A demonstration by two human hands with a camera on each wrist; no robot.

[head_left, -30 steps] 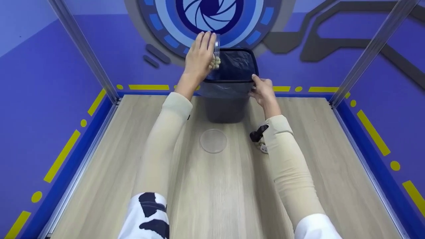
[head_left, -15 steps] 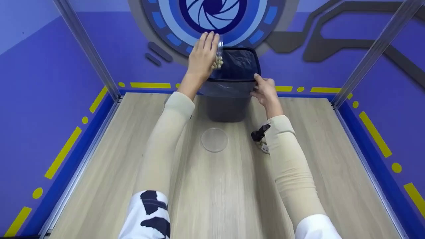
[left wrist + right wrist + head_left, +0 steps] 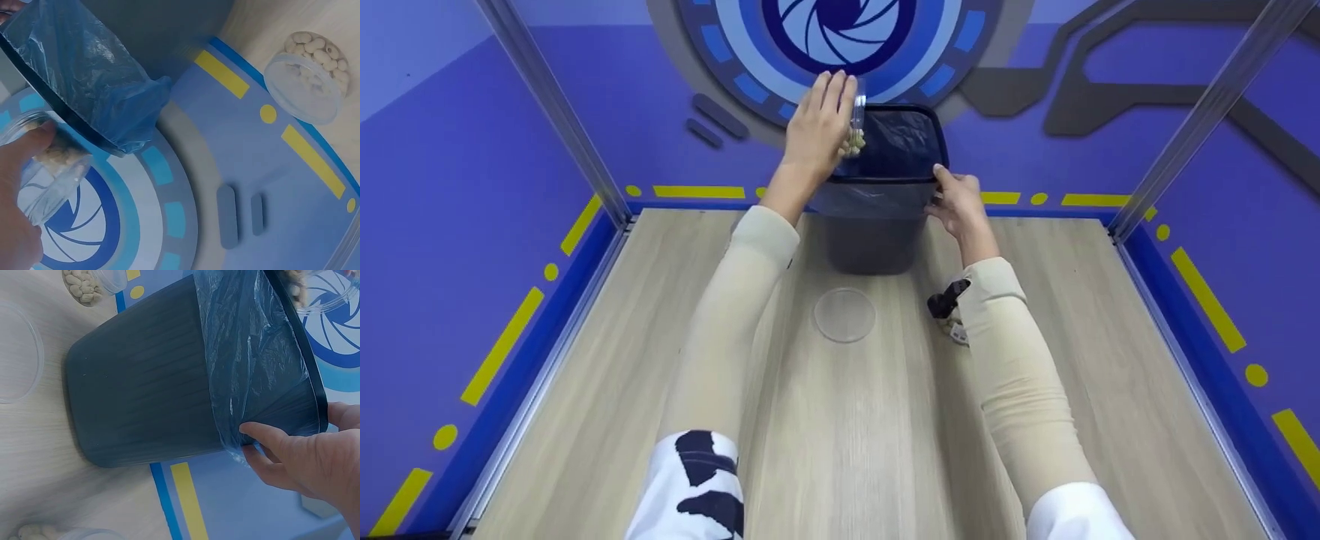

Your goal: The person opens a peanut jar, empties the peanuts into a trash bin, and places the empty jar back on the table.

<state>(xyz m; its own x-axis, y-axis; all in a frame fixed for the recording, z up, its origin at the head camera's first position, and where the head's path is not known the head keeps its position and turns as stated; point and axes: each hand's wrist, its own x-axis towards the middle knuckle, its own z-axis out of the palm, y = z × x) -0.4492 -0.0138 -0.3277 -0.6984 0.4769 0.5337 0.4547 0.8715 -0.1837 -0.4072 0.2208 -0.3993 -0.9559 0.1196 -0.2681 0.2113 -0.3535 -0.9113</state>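
Note:
A dark bin (image 3: 876, 225) lined with a blue plastic bag (image 3: 253, 371) stands at the table's far edge. My left hand (image 3: 817, 127) holds a clear round dish of pale beans (image 3: 853, 127) tipped on edge over the bin's left rim; the dish (image 3: 48, 169) shows under my thumb in the left wrist view. My right hand (image 3: 956, 204) grips the bin's right rim, fingers (image 3: 270, 441) curled on the bag's folded edge.
A clear round lid (image 3: 844, 316) lies flat on the wooden table (image 3: 847, 435) before the bin. Another clear dish of beans (image 3: 309, 76) sits behind the bin's left side, also seen in the right wrist view (image 3: 84, 282). Metal frame posts (image 3: 547, 112) flank the table.
The tipped dish and left hand have shifted slightly right over the bin's rim. The right hand stays on the rim.

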